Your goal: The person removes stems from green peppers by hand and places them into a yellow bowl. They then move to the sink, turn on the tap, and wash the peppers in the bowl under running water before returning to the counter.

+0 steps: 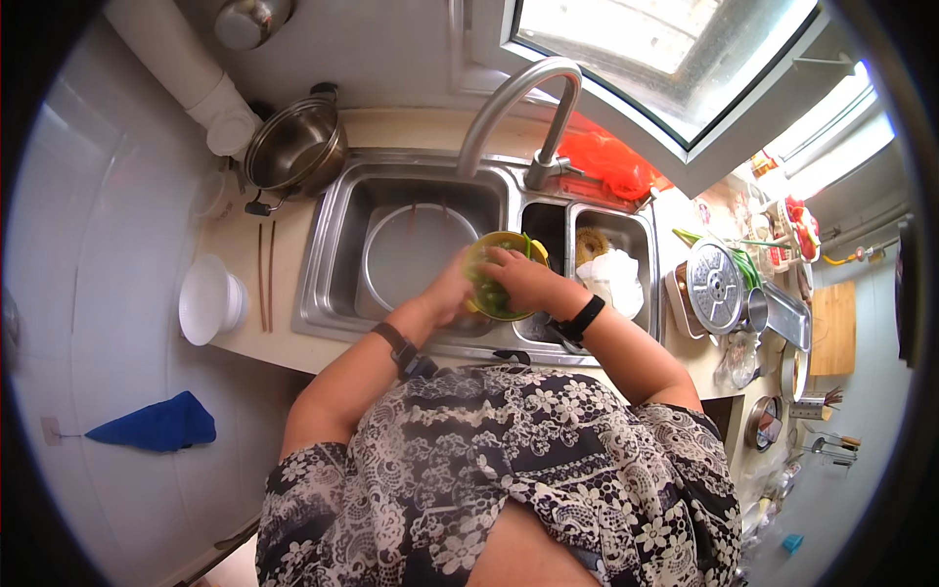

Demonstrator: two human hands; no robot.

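A yellow-green bowl [541, 253] with green vegetables [490, 292] in it is above the divider between the sink's compartments. My left hand [449, 285], blurred, grips the bowl's left side. My right hand [527, 279] reaches over the rim from the right, its fingers in among the greens; their exact grip is hidden. Below and to the left, a round pale-rimmed basin [411, 271] sits in the large compartment of the steel sink [334, 293]. The curved faucet [506, 95] arches behind the bowl.
In the right compartment are a scrubber [589, 243] and a white cloth-like item [615, 282]. A steel pot [297, 147], chopsticks [267, 279] and white bowls [209, 301] stand left. A red plastic bag [612, 161] lies behind; a perforated metal disc [715, 286] is right. The window [682, 158] juts inward.
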